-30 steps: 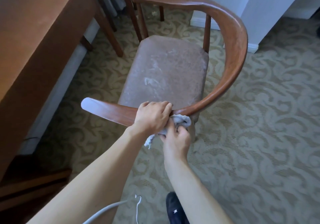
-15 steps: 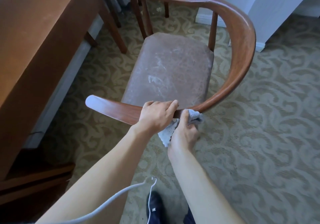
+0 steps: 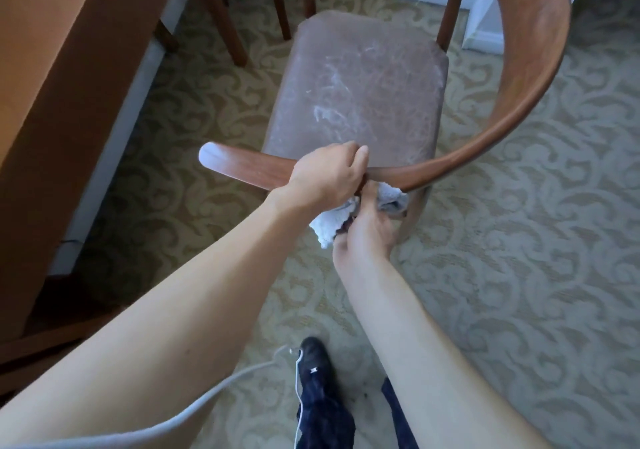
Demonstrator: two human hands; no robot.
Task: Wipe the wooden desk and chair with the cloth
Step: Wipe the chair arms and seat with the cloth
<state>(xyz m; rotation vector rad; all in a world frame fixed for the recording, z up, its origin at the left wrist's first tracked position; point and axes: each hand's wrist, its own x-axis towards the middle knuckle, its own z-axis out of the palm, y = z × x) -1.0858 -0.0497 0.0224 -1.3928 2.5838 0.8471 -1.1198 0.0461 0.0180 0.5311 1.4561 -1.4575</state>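
Gripping the curved brown wooden chair armrest (image 3: 450, 168) at centre frame, the left hand (image 3: 325, 174) curls over it; at its five o'clock, the right hand (image 3: 367, 230) clutches the crumpled white cloth (image 3: 332, 223) beneath the rail.

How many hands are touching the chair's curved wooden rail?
1 for certain: the left hand grips the rail from above. The right hand holds the cloth just beneath; its contact is hidden.
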